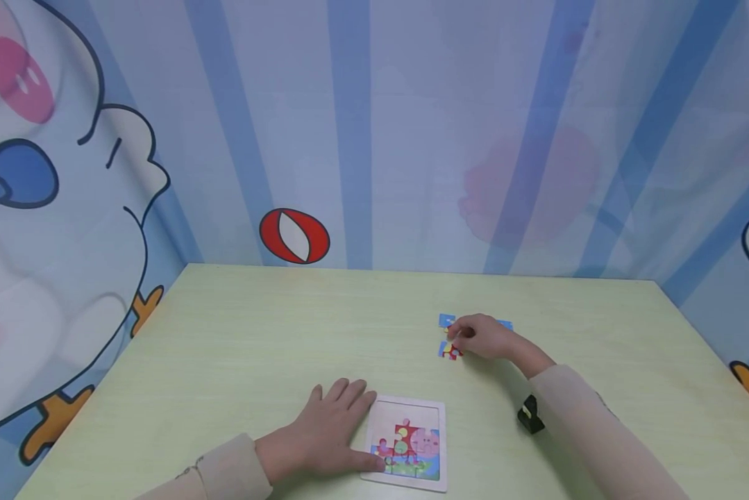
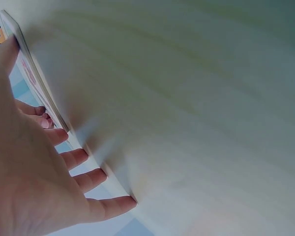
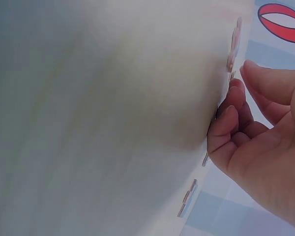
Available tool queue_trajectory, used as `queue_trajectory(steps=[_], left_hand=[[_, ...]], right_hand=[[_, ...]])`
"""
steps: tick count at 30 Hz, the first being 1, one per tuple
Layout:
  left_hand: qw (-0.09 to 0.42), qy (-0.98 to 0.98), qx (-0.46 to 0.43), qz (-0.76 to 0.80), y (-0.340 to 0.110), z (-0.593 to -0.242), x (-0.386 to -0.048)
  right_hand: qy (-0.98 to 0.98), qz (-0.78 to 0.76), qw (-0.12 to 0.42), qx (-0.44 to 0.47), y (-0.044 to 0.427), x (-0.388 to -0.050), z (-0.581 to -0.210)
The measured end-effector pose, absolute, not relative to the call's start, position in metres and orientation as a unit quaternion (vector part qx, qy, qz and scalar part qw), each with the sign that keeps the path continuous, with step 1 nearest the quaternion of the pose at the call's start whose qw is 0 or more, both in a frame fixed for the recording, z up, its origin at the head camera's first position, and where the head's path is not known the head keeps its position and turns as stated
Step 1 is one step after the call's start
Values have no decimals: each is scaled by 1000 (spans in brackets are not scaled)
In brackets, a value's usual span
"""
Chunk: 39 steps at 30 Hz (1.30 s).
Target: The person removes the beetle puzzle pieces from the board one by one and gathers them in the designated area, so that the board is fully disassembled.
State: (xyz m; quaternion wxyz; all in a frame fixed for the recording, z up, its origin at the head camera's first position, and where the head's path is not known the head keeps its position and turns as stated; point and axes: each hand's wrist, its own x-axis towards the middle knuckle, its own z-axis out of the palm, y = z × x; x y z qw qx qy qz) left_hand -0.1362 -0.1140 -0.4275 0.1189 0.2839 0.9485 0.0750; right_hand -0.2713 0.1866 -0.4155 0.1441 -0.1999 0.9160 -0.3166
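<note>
A pale, yellowish-green bench (image 1: 274, 333) with a faint grain runs back to a fabric backdrop (image 1: 411, 104) in light and darker blue stripes, printed with a red-and-white ball (image 1: 295, 236), a faded pink shape (image 1: 530, 187) and, at the left, a large white cartoon figure (image 1: 93, 236) with orange feet. The light is soft, and both arms cast shadows on the bench. Near the front, a white-framed puzzle tray (image 1: 443, 441) lies flat, assembled pieces filling its lower part. The left hand (image 1: 324, 441) is spread beside it, thumb on the frame's lower left corner. Farther back, the right hand (image 1: 483, 337) curls its fingers over loose puzzle pieces (image 1: 447, 320); I cannot tell whether it pinches one. A small black object (image 1: 529, 414) sits beside the right sleeve (image 1: 599, 430)
</note>
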Motion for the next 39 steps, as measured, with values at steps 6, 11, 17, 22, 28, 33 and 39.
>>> queue_trajectory(steps=[6, 11, 17, 22, 28, 33, 39], left_hand=[[119, 948, 285, 75, -114, -427, -136], [114, 948, 286, 74, -114, -427, -137], [117, 949, 283, 74, -114, -426, -137], [120, 949, 281, 74, -114, -426, -137], [121, 949, 281, 72, -113, -427, -138], [121, 949, 282, 71, -113, -427, -137], [121, 949, 281, 73, -113, -426, -136]], right_hand=[[908, -326, 134, -225, 188, -268, -409], [892, -344, 130, -262, 183, -261, -396], [874, -359, 122, -303, 173, -246, -382], [866, -356, 124, -329, 164, -231, -376], [864, -352, 139, -332, 154, -214, -377], [855, -356, 148, -346, 147, -204, -380], [842, -366, 173, -357, 142, -193, -384]])
